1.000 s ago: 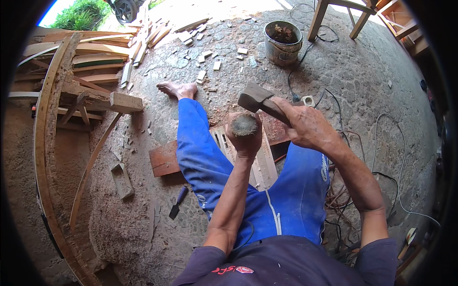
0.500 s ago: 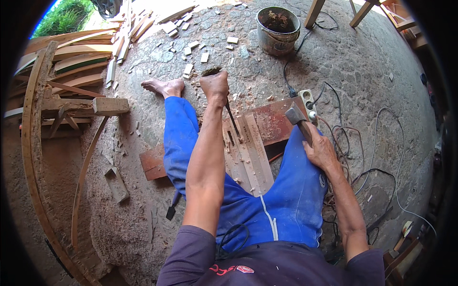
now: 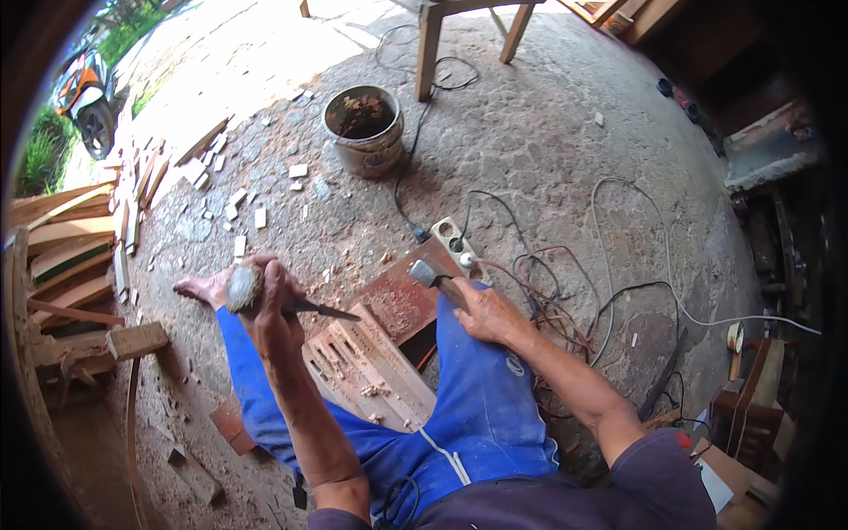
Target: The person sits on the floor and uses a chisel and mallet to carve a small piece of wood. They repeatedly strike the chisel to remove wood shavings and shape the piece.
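Observation:
My left hand (image 3: 277, 296) is closed round the handle of a chisel (image 3: 329, 310). The handle's worn round butt points up at me, and the dark blade slants right over the far end of slotted wooden pieces (image 3: 389, 364). These pale pieces lie side by side between my legs, with narrow mortises cut in them and shavings on top. Whether the blade's tip touches the wood, I cannot tell. My right hand (image 3: 488, 311) grips a hammer (image 3: 429, 273) by its short visible handle, resting on my right thigh with the metal head toward the far left.
A reddish board (image 3: 402, 296) strewn with chips lies under the work. Beyond it are a power strip (image 3: 452, 237) with tangled cables and a dirty bucket (image 3: 367, 159). Offcuts dot the floor; a wood stack (image 3: 75, 238) stands left, a wooden stool (image 3: 428, 53) far off.
The chisel has gone from upright in a mortise to tilted, its tip swung up and right. My view has turned right, shifting the scene left. The hammer stays at my right thigh.

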`<action>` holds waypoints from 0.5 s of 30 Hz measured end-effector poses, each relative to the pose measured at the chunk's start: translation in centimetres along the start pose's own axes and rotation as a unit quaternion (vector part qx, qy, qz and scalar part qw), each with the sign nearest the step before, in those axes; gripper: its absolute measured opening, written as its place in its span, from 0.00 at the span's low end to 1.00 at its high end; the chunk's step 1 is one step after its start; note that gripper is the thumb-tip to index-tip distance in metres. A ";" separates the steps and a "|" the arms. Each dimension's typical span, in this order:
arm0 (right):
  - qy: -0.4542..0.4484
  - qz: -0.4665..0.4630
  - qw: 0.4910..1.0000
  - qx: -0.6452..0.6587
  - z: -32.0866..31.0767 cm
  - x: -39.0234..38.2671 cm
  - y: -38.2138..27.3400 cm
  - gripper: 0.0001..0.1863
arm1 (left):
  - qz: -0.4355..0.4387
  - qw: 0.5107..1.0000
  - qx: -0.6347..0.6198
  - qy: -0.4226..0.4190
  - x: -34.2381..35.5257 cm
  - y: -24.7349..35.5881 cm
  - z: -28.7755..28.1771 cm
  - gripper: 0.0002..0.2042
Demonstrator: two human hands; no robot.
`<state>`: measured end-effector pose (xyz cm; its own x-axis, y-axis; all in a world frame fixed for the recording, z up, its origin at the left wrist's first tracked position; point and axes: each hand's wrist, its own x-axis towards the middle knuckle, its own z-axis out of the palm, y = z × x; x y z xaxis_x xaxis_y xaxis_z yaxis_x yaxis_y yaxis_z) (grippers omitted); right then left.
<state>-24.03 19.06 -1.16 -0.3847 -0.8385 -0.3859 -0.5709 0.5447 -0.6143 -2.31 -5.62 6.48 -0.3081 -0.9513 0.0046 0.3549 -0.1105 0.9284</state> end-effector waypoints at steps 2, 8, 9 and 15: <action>-0.015 0.012 1.000 -0.016 0.0 -0.2 1.0 0.25 | -0.020 1.000 0.014 0.007 -1.2 -2.7 -0.6 0.08; 0.014 -0.029 0.999 -0.033 0.7 0.8 1.4 0.29 | 0.017 0.995 0.071 0.061 -2.4 -4.1 -1.5 0.11; 0.017 -0.036 0.999 -0.032 1.2 0.6 1.6 0.29 | 0.048 0.991 0.103 0.067 -3.1 -2.9 -0.7 0.11; 0.013 -0.020 1.000 -0.014 2.6 1.4 2.2 0.30 | 0.061 0.992 0.097 0.045 -4.0 -1.1 -0.8 0.09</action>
<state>-23.93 19.06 -4.83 -0.3800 -0.8588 -0.3435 -0.6061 0.5117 -0.6089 -0.79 -1.95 5.18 -0.1896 -0.9771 0.0965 0.2055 0.0566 0.9770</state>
